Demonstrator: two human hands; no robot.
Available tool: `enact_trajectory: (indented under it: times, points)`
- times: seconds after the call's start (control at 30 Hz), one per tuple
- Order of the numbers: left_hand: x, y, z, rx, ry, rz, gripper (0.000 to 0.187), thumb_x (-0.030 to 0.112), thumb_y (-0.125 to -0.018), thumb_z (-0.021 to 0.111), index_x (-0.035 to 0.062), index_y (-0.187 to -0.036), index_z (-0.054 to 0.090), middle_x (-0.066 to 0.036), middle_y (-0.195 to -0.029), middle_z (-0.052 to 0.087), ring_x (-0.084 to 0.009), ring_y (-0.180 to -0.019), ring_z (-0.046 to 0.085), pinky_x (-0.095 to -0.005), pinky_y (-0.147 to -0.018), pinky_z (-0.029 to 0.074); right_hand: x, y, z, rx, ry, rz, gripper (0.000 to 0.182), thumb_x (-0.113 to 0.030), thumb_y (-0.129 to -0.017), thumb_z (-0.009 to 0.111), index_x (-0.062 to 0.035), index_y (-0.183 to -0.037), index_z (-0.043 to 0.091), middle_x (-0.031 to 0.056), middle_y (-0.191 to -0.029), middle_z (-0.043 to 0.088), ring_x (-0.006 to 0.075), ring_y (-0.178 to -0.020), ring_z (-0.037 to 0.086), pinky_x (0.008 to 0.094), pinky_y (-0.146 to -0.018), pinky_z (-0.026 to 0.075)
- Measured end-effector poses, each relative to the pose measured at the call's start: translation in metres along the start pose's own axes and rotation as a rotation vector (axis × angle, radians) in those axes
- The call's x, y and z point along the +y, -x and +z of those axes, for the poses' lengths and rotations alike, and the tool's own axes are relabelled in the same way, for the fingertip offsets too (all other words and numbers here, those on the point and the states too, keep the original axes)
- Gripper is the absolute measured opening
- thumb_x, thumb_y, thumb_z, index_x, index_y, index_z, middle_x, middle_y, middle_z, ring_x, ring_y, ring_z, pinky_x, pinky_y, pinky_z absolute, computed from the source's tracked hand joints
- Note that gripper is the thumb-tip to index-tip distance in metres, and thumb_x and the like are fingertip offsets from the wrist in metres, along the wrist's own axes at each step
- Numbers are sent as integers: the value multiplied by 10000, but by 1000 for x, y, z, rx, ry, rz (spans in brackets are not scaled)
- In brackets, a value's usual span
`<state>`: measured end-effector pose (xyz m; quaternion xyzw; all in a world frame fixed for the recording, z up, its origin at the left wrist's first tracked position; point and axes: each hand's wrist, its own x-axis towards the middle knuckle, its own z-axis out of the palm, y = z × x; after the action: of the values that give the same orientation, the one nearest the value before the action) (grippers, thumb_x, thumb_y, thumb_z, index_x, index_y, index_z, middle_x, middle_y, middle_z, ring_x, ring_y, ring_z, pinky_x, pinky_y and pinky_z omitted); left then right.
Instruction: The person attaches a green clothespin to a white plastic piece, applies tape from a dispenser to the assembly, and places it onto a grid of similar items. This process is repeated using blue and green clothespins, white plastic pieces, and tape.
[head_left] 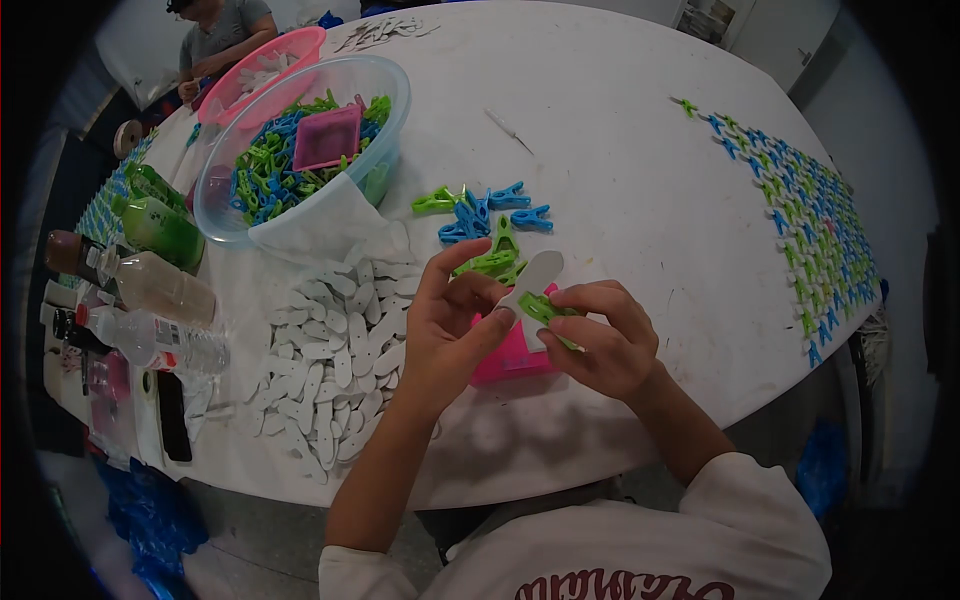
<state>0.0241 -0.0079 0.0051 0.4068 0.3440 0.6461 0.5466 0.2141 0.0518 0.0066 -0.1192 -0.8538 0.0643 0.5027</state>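
Note:
Between the thumb and fingers of my left hand (pixel 450 328) is a flat white spoon-shaped piece (pixel 543 269), its rounded end pointing up and away. My right hand (pixel 612 340) pinches a green clothes peg (pixel 541 307) right against that white piece. Below both hands stands a bright pink box (pixel 512 362), partly covered by them. Just beyond my fingers lie loose green pegs (pixel 437 201) and blue pegs (pixel 531 217). A heap of similar white pieces (pixel 345 360) spreads to the left of my left forearm.
A translucent blue basin (pixel 398 110) holds many pegs and a pink tray (pixel 327 138). Behind it, a person (pixel 225 40) sits by a pink basin (pixel 312 42). Bottles (pixel 160 285) line the left edge. Rows of pegs (pixel 800 210) cover the right side; a screwdriver-like tool (pixel 505 125) lies mid-table.

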Motion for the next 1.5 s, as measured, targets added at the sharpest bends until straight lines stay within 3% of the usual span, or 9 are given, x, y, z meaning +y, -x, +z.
enact_trajectory:
  times: [0.07,0.13,0.27,0.33,0.43,1.5]
  points:
    - [-1,-1,-1,31,-4,37,618,-47,-841,685,46,-1393,421,-39,-968,630,-99,-890,599,-256,-832,471,-1,-2,0,-1,-31,28,428,-23,-710,806,-42,-1075,582,160,-1040,635,246,-830,652,334,-656,552]
    - [1,-1,-3,32,-23,43,618,-44,-841,686,45,-1391,421,-41,-967,631,-100,-883,600,-257,-830,471,-3,-3,-1,54,-158,289,414,-128,-791,747,-28,-1159,587,148,-1027,641,203,-803,625,304,-658,504]
    - [3,-1,-5,33,-62,35,617,-40,-841,689,46,-1389,419,-47,-965,640,-99,-875,602,-256,-825,469,2,-1,-5,-54,-241,403,360,-165,-853,679,-8,-1171,616,111,-962,666,155,-739,581,270,-650,451]
    - [3,-1,-4,25,-62,39,616,-41,-840,687,47,-1387,418,-49,-964,643,-98,-874,602,-255,-823,468,-1,-1,-7,-158,-358,580,276,-138,-866,667,10,-1098,663,67,-871,682,125,-689,546,254,-618,422]
    - [3,-1,-4,10,-74,47,611,-42,-839,683,48,-1383,419,-50,-958,649,-97,-874,604,-253,-822,466,-4,-3,-8,-167,-384,647,219,-111,-869,669,16,-1045,690,48,-810,681,105,-665,523,250,-609,416]
    - [2,-1,-6,-14,-152,86,558,-25,-857,676,46,-1360,447,-54,-950,656,-92,-862,611,-244,-807,477,-6,-4,-6,-122,-394,642,203,-106,-845,706,16,-1007,700,38,-797,676,85,-644,503,233,-581,402]
